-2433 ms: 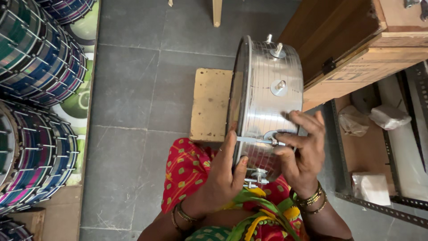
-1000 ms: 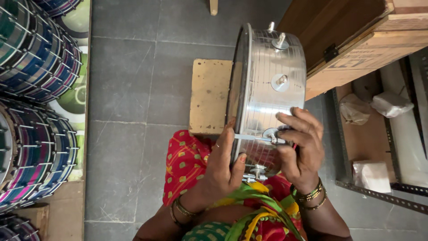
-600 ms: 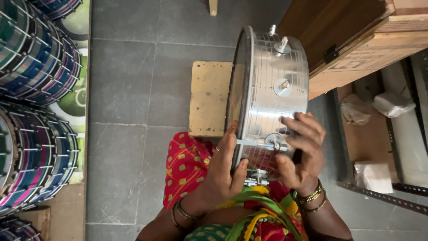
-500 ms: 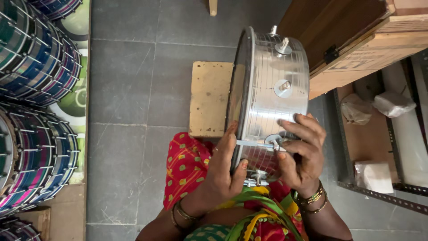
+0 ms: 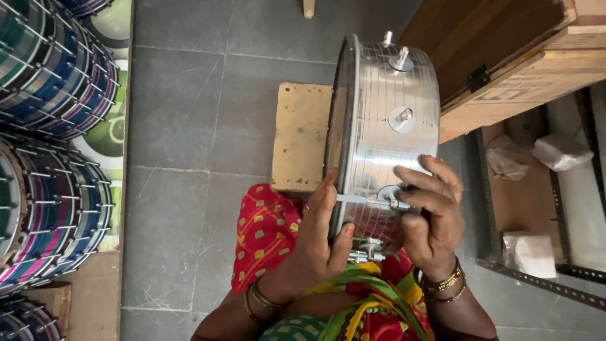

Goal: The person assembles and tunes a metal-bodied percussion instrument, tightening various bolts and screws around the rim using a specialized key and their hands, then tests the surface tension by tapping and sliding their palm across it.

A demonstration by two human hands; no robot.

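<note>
Your left hand grips the rim of the shiny ribbed metal drum shell standing just beside the square wooden board, right hand pinching its thin tension rod.

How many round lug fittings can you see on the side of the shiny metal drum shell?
4 show on the shiny metal drum shell: top, middle, one by the right hand at, bottom. More may be hidden round the back.
</note>
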